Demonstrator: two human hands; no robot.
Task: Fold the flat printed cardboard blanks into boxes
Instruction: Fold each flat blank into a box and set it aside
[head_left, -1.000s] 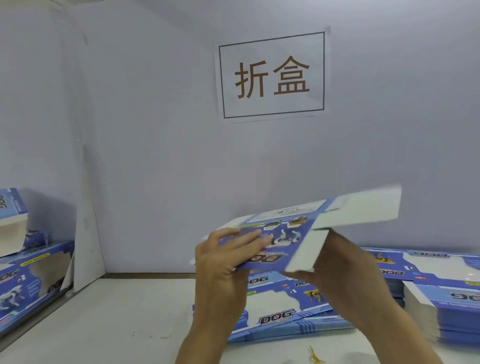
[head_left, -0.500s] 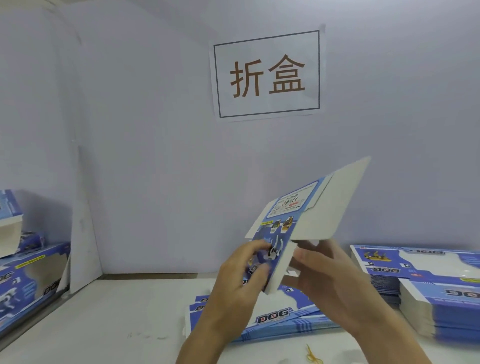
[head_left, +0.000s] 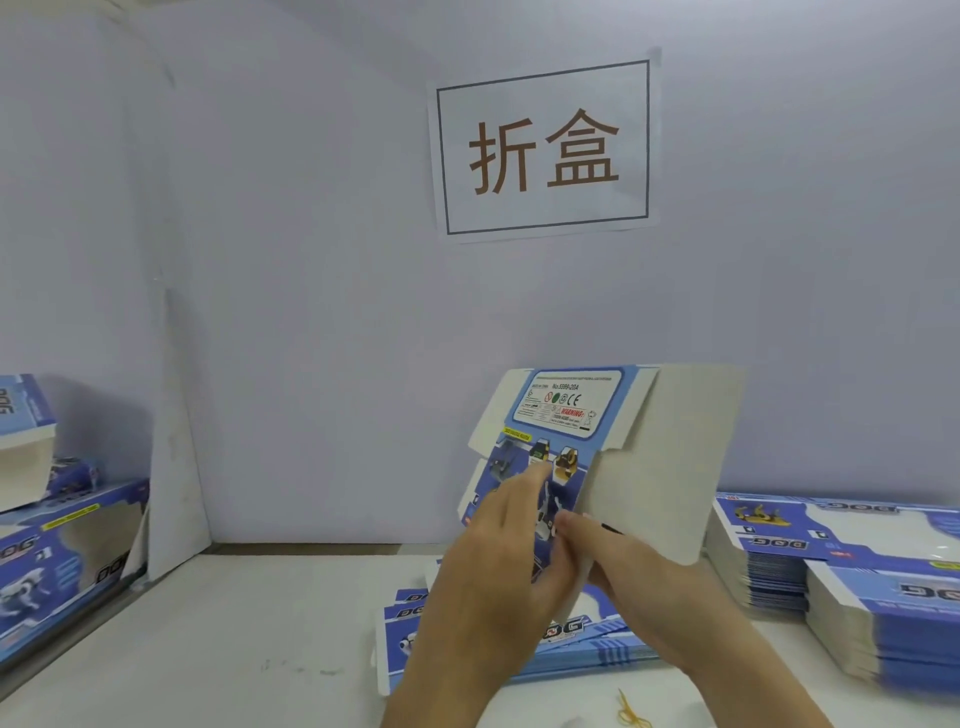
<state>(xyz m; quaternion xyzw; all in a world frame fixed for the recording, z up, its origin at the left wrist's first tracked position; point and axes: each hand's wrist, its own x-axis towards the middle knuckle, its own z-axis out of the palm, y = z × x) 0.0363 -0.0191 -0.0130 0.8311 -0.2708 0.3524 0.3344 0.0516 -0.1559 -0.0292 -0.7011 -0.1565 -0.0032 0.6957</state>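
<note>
blank (head_left: 571, 410) now upright in both hands (head_left: 550, 566)

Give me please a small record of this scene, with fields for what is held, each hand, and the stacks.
held item: cardboard blank, upright, printed side toward the camera
left hand: holds the printed panel
right hand: grips the plain grey flap
low stack: on the table, under the hands
tall stacks: at the right
wall sign: two characters
</note>
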